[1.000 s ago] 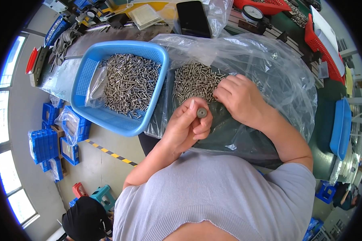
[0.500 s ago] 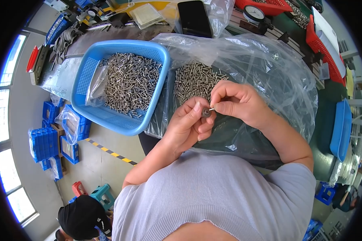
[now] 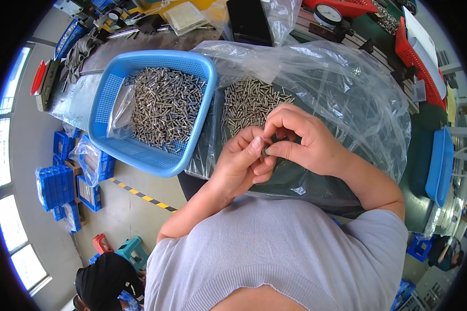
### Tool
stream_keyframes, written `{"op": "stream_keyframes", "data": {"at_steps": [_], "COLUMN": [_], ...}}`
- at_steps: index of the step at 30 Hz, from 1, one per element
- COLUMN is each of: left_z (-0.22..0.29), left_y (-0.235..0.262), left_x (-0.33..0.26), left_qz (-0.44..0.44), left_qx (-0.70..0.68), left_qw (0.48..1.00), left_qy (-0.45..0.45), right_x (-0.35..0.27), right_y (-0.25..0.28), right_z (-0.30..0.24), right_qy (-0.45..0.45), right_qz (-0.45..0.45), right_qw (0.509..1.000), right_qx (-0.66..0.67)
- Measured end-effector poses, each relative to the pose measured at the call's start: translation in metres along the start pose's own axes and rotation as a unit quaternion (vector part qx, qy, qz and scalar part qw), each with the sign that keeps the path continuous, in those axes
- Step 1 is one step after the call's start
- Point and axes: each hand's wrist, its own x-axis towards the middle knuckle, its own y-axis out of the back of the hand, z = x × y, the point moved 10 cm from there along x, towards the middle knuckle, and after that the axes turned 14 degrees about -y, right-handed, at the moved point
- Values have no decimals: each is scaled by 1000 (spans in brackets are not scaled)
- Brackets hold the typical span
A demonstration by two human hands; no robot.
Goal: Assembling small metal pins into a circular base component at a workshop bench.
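Note:
My left hand (image 3: 241,163) and my right hand (image 3: 301,140) meet over a clear plastic bag (image 3: 342,88) spread on the bench. Between the fingertips of both hands sits a small round metal part (image 3: 265,151), pinched from the left by thumb and fingers and from the right by thumb and forefinger. Just beyond the hands a heap of small silver metal pins (image 3: 246,101) lies on the bag. A blue plastic basket (image 3: 114,140) to the left holds many more of the same pins (image 3: 166,103) and a smaller clear bag (image 3: 120,111).
A black flat device (image 3: 249,20), red trays (image 3: 415,46) and a dial gauge (image 3: 328,14) lie at the far bench edge. A blue bin (image 3: 441,160) stands at right. Stacked blue crates (image 3: 52,186), coloured stools (image 3: 132,249) and another person's dark-haired head (image 3: 106,282) are on the floor below left.
My right hand came back from the pin heap to my left hand, and both now close on the small metal part that the left hand held alone.

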Motion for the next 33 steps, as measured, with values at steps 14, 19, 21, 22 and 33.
{"op": "stream_keyframes", "data": {"at_steps": [14, 19, 21, 22, 33], "left_z": [0, 4, 4, 3, 4], "left_y": [-1, -1, -2, -2, -3], "left_x": [1, 1, 1, 2, 1], "left_qz": [-3, 2, -4, -6, -15], "left_qx": [-7, -15, -19, -22, -26], "left_qw": [1000, 999, 999, 999, 999], "left_qy": [-24, -29, -28, -29, -25], "right_x": [-13, -6, -3, -3, 3], "right_y": [12, 39, 44, 45, 17], "right_z": [-27, -23, -15, -12, -3], "right_qy": [149, 114, 90, 90, 134], "right_qz": [57, 124, 151, 151, 138], "right_qw": [983, 974, 956, 956, 929], "right_qx": [-88, -149, -235, -235, -316]}}
